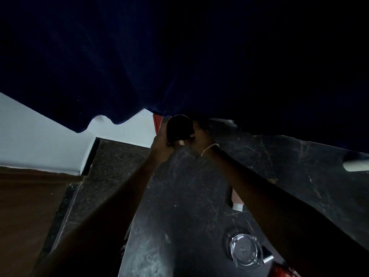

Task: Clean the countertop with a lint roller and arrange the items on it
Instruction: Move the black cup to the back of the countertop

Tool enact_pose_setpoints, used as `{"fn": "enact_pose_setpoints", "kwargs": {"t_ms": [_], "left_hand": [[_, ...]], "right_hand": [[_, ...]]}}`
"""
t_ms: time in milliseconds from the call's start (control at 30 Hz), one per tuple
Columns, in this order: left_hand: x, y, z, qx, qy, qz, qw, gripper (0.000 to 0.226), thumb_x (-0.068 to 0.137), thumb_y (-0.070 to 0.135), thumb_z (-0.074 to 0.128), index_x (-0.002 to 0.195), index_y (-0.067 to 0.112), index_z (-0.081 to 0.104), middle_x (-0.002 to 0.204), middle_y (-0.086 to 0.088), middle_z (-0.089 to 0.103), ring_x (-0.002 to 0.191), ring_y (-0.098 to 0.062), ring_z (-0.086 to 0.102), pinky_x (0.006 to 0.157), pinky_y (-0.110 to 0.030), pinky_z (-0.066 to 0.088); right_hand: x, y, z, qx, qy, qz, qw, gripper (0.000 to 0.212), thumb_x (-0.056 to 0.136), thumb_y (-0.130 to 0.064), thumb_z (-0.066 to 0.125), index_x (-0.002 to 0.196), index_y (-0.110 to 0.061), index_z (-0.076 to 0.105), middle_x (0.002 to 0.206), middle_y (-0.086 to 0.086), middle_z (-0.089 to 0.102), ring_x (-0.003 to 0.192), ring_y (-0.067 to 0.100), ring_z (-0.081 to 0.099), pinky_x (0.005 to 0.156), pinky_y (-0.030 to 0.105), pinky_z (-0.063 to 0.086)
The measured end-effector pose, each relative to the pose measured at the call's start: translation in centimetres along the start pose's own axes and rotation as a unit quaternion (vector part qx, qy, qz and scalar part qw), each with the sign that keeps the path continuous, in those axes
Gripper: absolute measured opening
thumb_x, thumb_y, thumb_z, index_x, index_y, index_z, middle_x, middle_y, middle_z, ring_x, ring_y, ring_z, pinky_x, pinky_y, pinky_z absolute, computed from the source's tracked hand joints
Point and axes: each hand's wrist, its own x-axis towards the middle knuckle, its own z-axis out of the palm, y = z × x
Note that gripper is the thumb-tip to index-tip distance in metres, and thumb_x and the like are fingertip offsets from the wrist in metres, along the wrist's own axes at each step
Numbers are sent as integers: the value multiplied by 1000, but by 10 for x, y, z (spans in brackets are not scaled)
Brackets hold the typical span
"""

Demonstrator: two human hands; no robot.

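Observation:
Both my hands reach forward over the black marble countertop (pixel 179 196) and meet around a round black object (pixel 179 126) at its far end. My left hand (pixel 161 141) grips the object's left side. My right hand (pixel 199 134), with a thin chain bracelet on the wrist, closes on its right side. A small pale part shows just under the object between my fingers. What the object is cannot be told in this dim view. No lint roller is clearly visible.
A dark blue cloth (pixel 139 56) hangs over the upper half of the view. A clear glass ashtray (pixel 244 250) sits at the counter's near right, with something red (pixel 283 270) beside it. A white wall (pixel 40 140) and brown floor (pixel 26 216) lie left.

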Motion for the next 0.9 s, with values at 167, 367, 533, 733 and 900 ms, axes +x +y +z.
{"fn": "enact_pose_setpoints", "kwargs": {"t_ms": [167,367,533,733,900], "left_hand": [[-13,9,-2,-20,18,-26,999,111,80,30,86,163,34,12,158,0,45,133,-7,40,106,-28,40],[-53,12,-6,29,33,-57,997,82,88,53,71,156,38,28,154,1,48,140,-21,48,112,-49,47],[-99,16,5,157,19,-69,985,88,88,78,49,159,33,21,165,-1,30,148,-28,38,118,-55,39],[-151,22,32,272,-15,1,962,91,92,75,43,163,26,13,171,-4,15,158,-26,17,124,-55,28],[-199,44,82,298,-52,83,950,89,97,62,49,164,15,14,172,-9,10,160,-26,6,129,-48,18]], "right_hand": [[-9,0,-4,-14,13,8,1000,92,82,-23,75,155,-22,19,146,12,49,126,32,56,104,48,48],[-47,14,-7,-55,41,-18,998,102,81,-46,74,157,-18,12,162,11,23,148,29,28,119,44,30],[-97,33,-13,-81,74,-57,992,98,83,-54,67,157,-20,12,163,9,17,149,26,24,121,43,26],[-171,68,-27,-184,113,-105,971,91,89,-68,45,157,-18,11,161,9,22,148,27,26,118,48,31],[-240,97,-32,-196,130,-143,961,85,92,-60,50,155,-13,17,159,12,27,146,28,29,120,41,27]]}}
